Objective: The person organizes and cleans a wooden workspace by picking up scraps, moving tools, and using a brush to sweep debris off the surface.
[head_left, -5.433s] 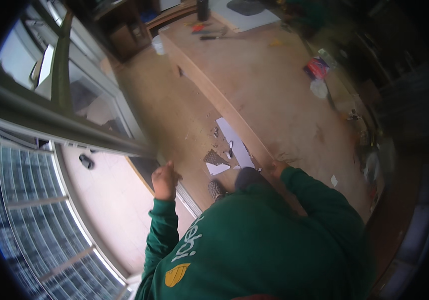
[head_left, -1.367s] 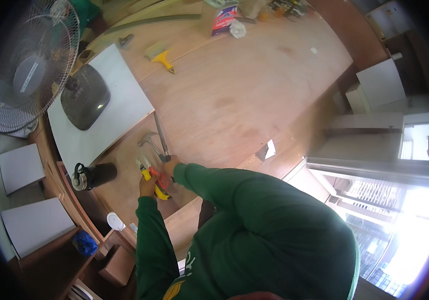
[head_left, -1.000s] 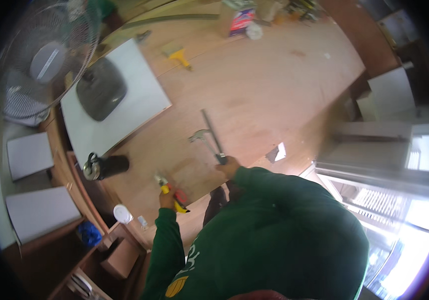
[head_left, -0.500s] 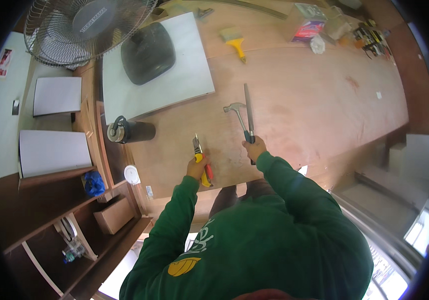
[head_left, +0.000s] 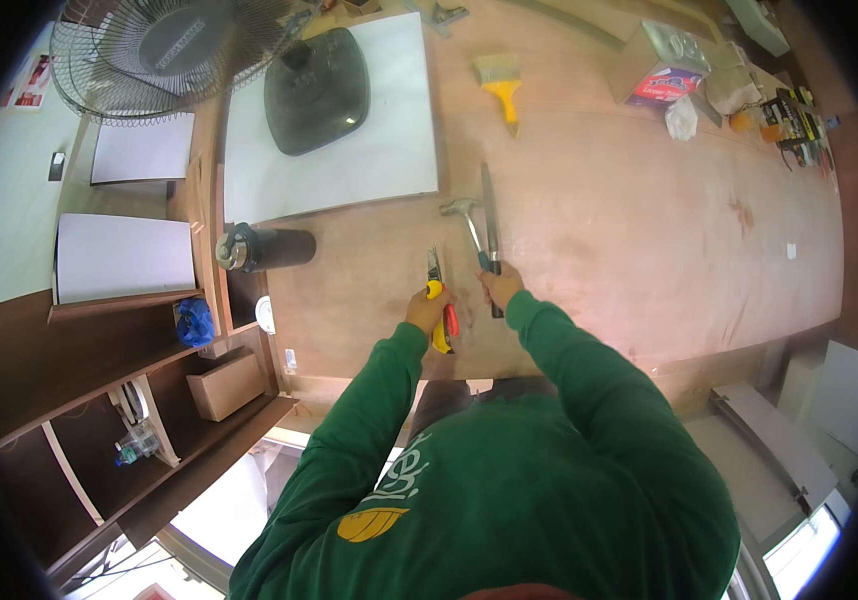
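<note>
My left hand is closed around hand tools with yellow and red handles. A narrow silver metal end pokes out beyond the fingers; their exact kind is unclear. In my right hand are a claw hammer and a long, flat, file-like metal tool with a dark handle, gripped side by side. The hammer's claw head points away from me, left of the long tool. Both hands are over the near part of the brown wooden tabletop, a short distance apart.
A black bottle lies at the left, near a white board bearing a dark seat-shaped piece. Beyond are a fan, a yellow-handled paintbrush, a box and a heap of tools. Shelves stand left.
My left hand, with the yellow- and red-handled tools, has come closer to my right hand. The hammer and long tool stay in my right hand. The whole view has shifted slightly.
</note>
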`<state>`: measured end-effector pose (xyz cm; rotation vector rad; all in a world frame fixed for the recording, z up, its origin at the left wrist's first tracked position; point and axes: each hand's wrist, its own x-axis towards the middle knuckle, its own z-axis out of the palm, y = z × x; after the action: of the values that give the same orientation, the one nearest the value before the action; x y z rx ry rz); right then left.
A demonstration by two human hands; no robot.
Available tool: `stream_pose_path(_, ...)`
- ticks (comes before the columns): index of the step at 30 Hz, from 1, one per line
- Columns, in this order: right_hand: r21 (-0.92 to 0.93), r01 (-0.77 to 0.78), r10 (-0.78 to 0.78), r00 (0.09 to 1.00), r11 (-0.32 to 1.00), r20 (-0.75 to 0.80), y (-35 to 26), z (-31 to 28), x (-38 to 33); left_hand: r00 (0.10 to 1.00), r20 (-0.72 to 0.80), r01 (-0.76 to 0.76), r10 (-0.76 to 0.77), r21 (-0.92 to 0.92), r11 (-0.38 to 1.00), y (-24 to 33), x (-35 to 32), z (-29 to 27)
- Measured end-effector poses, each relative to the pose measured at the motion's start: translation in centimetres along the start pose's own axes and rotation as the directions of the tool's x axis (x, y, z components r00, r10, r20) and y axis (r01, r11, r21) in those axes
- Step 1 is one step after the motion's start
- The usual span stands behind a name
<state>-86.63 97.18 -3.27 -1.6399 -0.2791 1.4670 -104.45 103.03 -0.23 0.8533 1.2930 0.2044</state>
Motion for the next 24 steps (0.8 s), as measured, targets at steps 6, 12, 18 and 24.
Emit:
stream_pose_path(6, 0.144, -0.117, 0.086, 0.975, 0.983, 0.207, 0.0, -0.2, -0.4, 0.992, 0.076, 0.100, -0.100, -0.005, 0.995, 3.1, 2.8, 1.3)
stream_pose_path(12, -0.231, 0.028, -0.034, 0.999, 0.973, -0.022, -0.1, -1.0, -0.4, 0.998, 0.053, 0.019, -0.023, 0.073, 0.997, 3.5, 3.4, 1.7)
stream_pose_path(18, -0.182, 0.220, -0.255, 0.946, 0.958, -0.202, 0.0, -1.0, 0.7, 0.998, -0.045, -0.049, 0.047, -0.036, 0.998, 3.4, 1.7, 1.6)
stream_pose_path(24, 0.080, 0.228, -0.217, 0.968, 0.970, -0.123, -14.0, 1.4, 5.7, 0.997, -0.063, -0.027, 0.034, 0.115, 0.993, 8.1, 0.6, -0.1)
